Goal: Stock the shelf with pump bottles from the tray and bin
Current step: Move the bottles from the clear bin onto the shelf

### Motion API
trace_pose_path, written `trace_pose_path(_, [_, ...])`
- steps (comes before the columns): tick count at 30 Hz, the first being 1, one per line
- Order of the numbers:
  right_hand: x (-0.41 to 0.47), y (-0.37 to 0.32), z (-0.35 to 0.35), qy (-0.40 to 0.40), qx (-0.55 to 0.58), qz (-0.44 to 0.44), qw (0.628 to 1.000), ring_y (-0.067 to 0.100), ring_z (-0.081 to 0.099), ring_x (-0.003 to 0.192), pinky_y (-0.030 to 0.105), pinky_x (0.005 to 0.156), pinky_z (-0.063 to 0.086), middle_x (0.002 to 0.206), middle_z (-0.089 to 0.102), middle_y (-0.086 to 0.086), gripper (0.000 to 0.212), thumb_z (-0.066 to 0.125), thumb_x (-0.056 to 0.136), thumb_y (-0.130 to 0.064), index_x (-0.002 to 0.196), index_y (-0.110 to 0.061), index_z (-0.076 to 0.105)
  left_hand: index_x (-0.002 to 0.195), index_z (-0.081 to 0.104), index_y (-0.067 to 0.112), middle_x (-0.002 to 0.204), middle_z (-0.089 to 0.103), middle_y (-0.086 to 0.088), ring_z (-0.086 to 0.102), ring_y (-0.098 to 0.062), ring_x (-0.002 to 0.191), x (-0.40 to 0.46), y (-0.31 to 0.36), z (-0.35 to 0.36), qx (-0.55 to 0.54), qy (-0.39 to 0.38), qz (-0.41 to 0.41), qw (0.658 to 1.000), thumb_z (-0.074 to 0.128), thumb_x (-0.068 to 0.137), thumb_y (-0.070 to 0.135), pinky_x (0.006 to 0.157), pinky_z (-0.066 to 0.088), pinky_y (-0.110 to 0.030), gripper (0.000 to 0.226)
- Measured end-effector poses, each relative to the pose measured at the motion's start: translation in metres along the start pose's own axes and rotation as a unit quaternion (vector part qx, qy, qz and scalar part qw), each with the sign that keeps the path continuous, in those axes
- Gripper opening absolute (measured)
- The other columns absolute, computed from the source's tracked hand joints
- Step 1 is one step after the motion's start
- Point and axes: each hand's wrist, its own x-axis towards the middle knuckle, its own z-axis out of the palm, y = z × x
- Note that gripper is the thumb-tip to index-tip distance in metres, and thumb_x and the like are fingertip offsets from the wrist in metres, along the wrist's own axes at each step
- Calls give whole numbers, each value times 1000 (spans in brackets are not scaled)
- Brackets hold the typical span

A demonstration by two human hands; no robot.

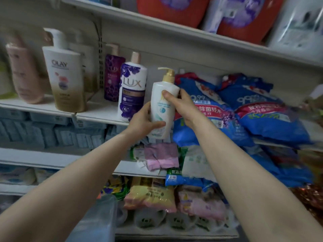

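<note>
A white pump bottle (161, 105) with a gold pump head is held upright in front of the shelf (97, 112), in both hands. My left hand (143, 120) grips its lower part from the left. My right hand (181, 104) grips its upper body from the right, thumb across the front. The bottle hangs between a white and purple LUX bottle (132, 89) on the left and blue bags (206, 109) on the right. Its base is at about the shelf's front edge; whether it rests on the shelf I cannot tell.
On the same shelf stand an OLAY bottle (65, 75), a pink bottle (26, 74) and a purple bottle (112, 77) further back. More blue bags (265, 107) fill the right side. Red packs (174, 9) sit on the shelf above. Packets fill lower shelves.
</note>
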Motion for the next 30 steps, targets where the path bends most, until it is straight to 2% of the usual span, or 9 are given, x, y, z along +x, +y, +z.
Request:
trace_pose_path(4, [26,1,-17,-1,10,-23,1000,16,67,104,34,85,57,119,66,3,45,74,87,-33,123,-14,54,135,44,22,120,63,5,62,-13,107,35,4,13,30,12,8,999,83,72,18,94,52,-41,74])
trace_pose_path(8, [47,5,-22,-18,9,-27,999,16,68,101,34,85,58,117,66,3,48,76,86,-30,125,-14,53,134,43,18,117,62,3,62,-16,107,55,1,22,27,36,-1,999,82,72,10,92,53,-40,73])
trace_pose_path(12, [55,14,-28,-28,3,-18,999,-2,63,82,10,59,51,103,63,-5,48,73,89,-23,129,-10,50,135,42,21,120,63,0,63,-17,106,65,-11,29,44,47,-13,998,83,71,14,92,54,-43,76])
trace_pose_path(15, [58,17,-31,-30,9,-20,999,-12,59,68,4,53,44,94,58,-13,46,72,90,-21,128,-10,49,137,40,22,121,63,0,63,-17,107,68,-16,30,44,51,-10,998,83,72,14,92,54,-42,78])
trace_pose_path(16, [58,17,-31,-28,10,-21,999,-11,59,70,3,55,45,93,58,-14,46,72,90,-21,128,-10,49,138,39,21,122,62,-1,63,-17,107,68,-16,30,39,49,-10,998,82,73,13,92,54,-41,79])
trace_pose_path(19, [58,18,-26,-23,21,-21,999,11,66,94,17,73,55,101,62,-9,50,76,87,-23,127,-11,49,140,37,21,123,62,-2,62,-17,109,67,-17,30,37,44,-10,998,80,75,11,92,54,-40,78])
trace_pose_path(24, [58,22,-22,-14,23,-31,999,8,65,93,25,77,57,111,64,-2,51,77,85,-26,126,-14,48,141,36,21,124,62,0,60,-15,110,63,-14,33,72,51,-27,996,78,78,19,93,52,-37,76])
trace_pose_path(28, [54,25,-18,23,-14,-50,998,20,65,103,39,90,55,112,61,-2,56,79,82,-27,126,-13,48,129,52,18,118,66,0,62,-16,105,59,-9,33,144,79,-48,985,80,77,29,92,52,-36,60])
trace_pose_path(30, [49,28,-17,43,-49,-58,996,22,63,106,41,92,53,114,60,-2,60,81,80,-26,128,-13,47,124,56,19,117,68,0,63,-16,106,54,-5,29,157,81,-54,983,80,76,29,93,52,-39,54])
